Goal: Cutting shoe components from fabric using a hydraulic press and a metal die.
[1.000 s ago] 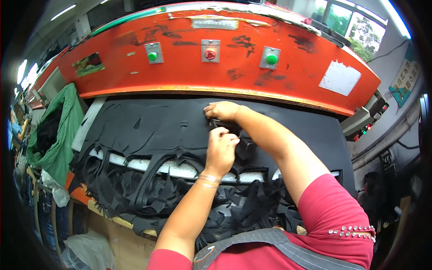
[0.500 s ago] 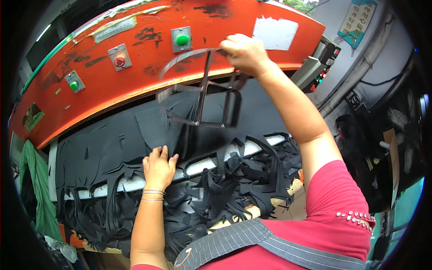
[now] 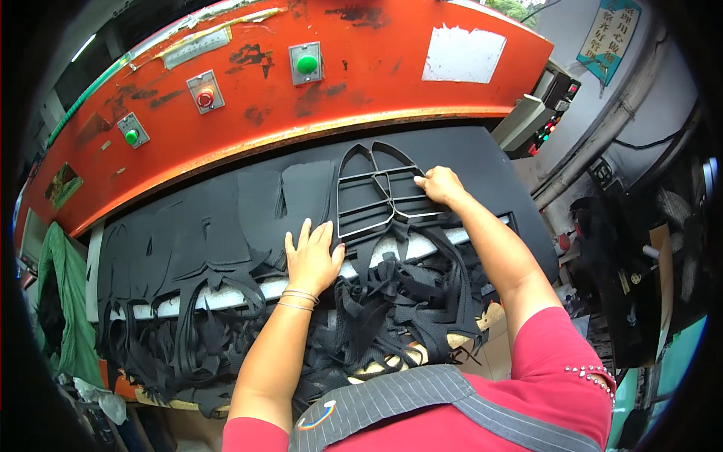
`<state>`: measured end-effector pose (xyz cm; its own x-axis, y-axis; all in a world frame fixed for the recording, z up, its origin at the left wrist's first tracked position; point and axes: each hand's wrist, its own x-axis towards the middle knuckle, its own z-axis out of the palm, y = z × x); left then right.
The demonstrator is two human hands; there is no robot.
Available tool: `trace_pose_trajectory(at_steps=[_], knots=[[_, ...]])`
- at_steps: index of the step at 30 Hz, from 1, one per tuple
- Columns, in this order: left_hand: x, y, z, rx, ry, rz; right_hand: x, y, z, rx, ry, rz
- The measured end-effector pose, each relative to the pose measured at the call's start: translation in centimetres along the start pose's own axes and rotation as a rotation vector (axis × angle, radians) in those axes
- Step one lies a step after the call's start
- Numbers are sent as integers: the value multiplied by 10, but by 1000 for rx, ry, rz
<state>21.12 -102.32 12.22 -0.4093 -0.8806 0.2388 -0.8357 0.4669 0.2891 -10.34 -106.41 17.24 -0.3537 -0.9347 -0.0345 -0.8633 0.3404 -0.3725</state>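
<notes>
Orange-red metal machine beam (image 3: 376,83) spans 9 to 2 o'clock at the back of the shop. Below it, black sheet material (image 3: 493,166) over a white board (image 3: 274,287); ragged black offcuts (image 3: 376,309) at 6. Twin-arched grey metal frame (image 3: 390,200) lies on the sheet, long axis roughly 12–6. Right hand (image 3: 443,185) nearer: fingers at its 3 o'clock edge, can't tell if pinching. Left hand (image 3: 312,260) spread wide, just beside its 7 o'clock corner.

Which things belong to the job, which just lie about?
Job, apparently:
grey crossbarred metal frame, right hand on it
flat black sheet beneath, left hand at front edge

Likely just lying about:
draped green cloth
crumpled translucent plastic
tangled black offcut strips
</notes>
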Motion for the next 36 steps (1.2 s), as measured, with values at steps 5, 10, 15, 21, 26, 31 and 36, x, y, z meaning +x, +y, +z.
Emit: trace_pose_trajectory(at_steps=[5,10,15,21,26,31,36], knots=[[2,3,-10,-57,-58,-20,16,-3,9,-48,-26,4],[7,8,-1,-50,16,-39,17,-8,12,-91,-22,26],[12,3,1,-41,21,-86,-3,20,10,142,-84,-340],[20,5,3,-78,-7,-93,-34,74,22,103,-74,-506],[20,9,5,-73,-33,-118,-25,81,24,145,-87,-554],[19,11,10,-23,-5,-108,-22,86,30,135,-72,-562],[15,5,8,-26,22,-119,-24,72,31,147,-99,-561]])
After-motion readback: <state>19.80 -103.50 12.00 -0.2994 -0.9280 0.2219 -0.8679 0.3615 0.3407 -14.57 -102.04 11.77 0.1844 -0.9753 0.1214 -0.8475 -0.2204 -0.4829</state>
